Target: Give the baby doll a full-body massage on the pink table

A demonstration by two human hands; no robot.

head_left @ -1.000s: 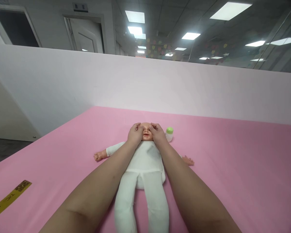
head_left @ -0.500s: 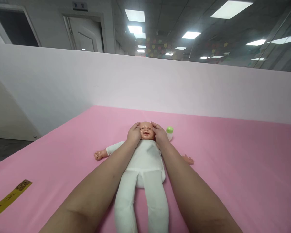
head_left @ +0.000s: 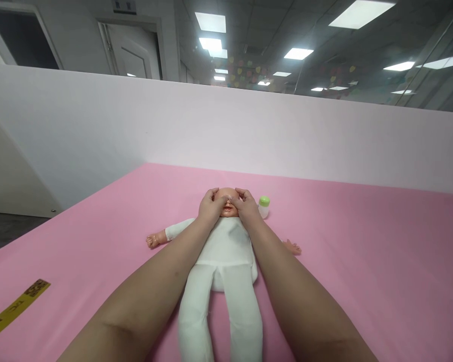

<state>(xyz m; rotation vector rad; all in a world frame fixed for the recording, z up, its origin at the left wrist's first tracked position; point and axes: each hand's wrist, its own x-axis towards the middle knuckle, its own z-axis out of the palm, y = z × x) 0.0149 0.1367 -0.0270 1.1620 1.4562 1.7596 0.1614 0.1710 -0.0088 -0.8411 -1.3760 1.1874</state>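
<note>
A baby doll (head_left: 226, 241) in a white cloth body lies on its back, its arms spread and its legs toward me. My left hand (head_left: 210, 206) cups the left side of its head, fingers curled round the side and thumb laid on the face near the nose. On the other side, my right hand (head_left: 248, 206) holds the head in the same way, its thumb meeting the left one over the nose. The doll's eyes are covered by my thumbs, while forehead and mouth show. Just beyond my right hand stands a small bottle with a green cap (head_left: 264, 206).
The doll rests on a pink padded surface (head_left: 347, 261). Behind it runs a low white wall (head_left: 226, 125) with glass above. A yellow printed strip (head_left: 17, 309) lies at the lower left. The surface's left edge drops toward a dark floor.
Both thumbs have moved inward from the sides of the doll's face to its middle, over the eyes and nose. The doll's body and the bottle stay where they were.
</note>
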